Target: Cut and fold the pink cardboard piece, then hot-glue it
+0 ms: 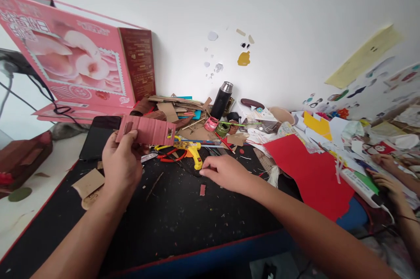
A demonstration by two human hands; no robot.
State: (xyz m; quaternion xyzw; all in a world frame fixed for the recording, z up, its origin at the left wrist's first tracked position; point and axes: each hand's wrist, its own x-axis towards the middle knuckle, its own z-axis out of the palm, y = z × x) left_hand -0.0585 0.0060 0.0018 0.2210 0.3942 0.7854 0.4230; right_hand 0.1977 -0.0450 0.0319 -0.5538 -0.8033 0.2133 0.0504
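My left hand is closed around a pink-painted piece of ridged cardboard, raised above the table's left part with the thumb on its face. My right hand hovers palm down over the black mat, its fingers loosely bent and slightly apart. Its fingertips are right beside the handle of a yellow glue gun; whether they touch it is hard to tell. Below them, a small pink cardboard scrap lies on the mat. Red-handled pliers lie left of the glue gun.
A black phone and tan cardboard pieces lie at left, before a large pink box. Behind stand a black thermos and paint jars. Red paper and a power strip are right, near another person's hands.
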